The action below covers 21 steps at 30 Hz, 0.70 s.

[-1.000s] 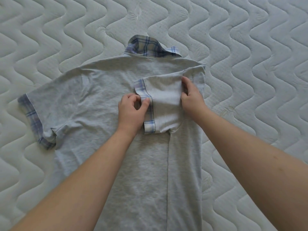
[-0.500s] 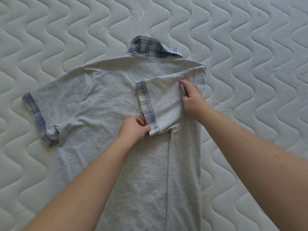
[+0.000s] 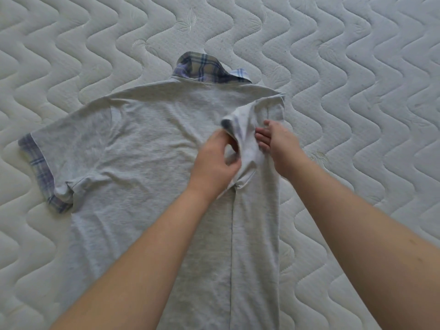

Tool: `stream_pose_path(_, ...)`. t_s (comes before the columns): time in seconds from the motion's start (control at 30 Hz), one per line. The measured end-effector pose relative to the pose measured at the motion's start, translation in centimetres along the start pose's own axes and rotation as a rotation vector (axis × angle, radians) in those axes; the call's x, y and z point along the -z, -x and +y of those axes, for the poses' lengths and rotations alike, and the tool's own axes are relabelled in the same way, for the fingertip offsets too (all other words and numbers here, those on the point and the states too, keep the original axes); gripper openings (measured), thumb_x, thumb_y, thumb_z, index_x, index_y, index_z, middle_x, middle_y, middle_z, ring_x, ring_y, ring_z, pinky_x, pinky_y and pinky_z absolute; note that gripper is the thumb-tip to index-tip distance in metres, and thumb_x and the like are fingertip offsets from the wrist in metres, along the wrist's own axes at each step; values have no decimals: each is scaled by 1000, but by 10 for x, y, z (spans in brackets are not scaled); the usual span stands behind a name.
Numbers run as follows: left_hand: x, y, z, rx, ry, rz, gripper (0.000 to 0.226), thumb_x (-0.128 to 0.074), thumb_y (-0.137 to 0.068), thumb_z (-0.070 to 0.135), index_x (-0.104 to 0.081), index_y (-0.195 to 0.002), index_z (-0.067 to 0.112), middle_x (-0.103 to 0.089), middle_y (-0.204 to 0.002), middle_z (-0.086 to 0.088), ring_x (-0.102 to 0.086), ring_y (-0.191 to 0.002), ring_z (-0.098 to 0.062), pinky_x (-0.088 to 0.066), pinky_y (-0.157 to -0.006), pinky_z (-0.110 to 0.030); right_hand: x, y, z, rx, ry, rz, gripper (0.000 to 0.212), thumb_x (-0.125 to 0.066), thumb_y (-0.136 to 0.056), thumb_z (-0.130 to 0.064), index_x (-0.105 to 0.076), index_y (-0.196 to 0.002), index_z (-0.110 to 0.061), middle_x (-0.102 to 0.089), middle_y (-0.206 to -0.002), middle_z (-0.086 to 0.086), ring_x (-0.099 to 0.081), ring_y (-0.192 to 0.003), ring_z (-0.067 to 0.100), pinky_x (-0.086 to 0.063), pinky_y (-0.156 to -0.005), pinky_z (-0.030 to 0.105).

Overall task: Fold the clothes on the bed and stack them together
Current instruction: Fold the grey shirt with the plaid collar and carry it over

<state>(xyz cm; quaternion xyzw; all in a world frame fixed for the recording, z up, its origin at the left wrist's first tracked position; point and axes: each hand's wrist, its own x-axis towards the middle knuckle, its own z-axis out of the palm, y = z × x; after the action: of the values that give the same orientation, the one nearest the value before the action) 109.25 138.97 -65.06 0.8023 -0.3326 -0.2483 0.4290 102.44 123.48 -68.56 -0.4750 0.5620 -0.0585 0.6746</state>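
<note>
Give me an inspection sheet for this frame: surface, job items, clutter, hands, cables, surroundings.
Surface: quilted white mattress, wavy stitching, bare around the garment.
Job's things: one grey polo shirt lying back up, plaid collar at the far end; its right side is folded in along a lengthwise crease; folded-in sleeve is lifted and bunched, blurred; the other sleeve lies flat, spread out.
Clutter: nothing seen.
Hands: left hand grips the lifted sleeve; right hand rests with straight fingers on the folded edge beside it.
Cables: nothing seen.
Surroundings: nothing seen beyond the mattress.
</note>
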Motion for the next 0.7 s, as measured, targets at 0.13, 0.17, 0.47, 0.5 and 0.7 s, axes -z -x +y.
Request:
stream_pose_path(0.13,-12,14,6,-247,-311,-282,15,-61,-77,2,-57,-87,13,-67,-119,-3,-57,-113,-23,-44,-92,-33,21,-6,-12,-48,49,5,49,-38,-99,-57,-69,-96,-19,-75,-85,-3,-71,-79,11,-56,-68,25)
stream_pose_path(0.17,-14,17,4,-268,-371,-331,13,-58,-79,3,-58,-87,12,-68,-114,-5,-58,-111,-25,-44,-90,-37,25,-9,-13,-63,50,2,53,-40,-96,-63,-69,-102,-19,-74,-97,0,-70,-92,17,-57,-82,32)
stream_pose_path(0.47,-23,42,-16,-364,-537,-407,44,-56,-80,-7,-66,-121,7,-63,-131,-10,-57,-125,-27,-42,-104,-38,24,-23,-26,233,550,137,36,-61,-92,-41,-66,-87,-6,-59,-76,3,-55,-74,18,-46,-70,39)
stream_pose_path(0.5,-22,43,-17,-381,-537,-385,42,-56,-78,-7,-69,-117,4,-66,-126,-12,-61,-119,-28,-47,-100,-40,22,-26,-29,236,534,157,40,-61,-92,-38,-67,-93,2,-60,-78,9,-55,-76,20,-49,-74,43)
stream_pose_path(0.7,-30,44,-24,-447,-512,-245,25,-66,-79,-1,-75,-100,8,-73,-110,-8,-68,-104,-26,-54,-91,-43,13,-41,-40,323,599,238,27,-69,-87,-36,-61,-74,-15,-56,-68,-6,-54,-68,12,-42,-68,29)
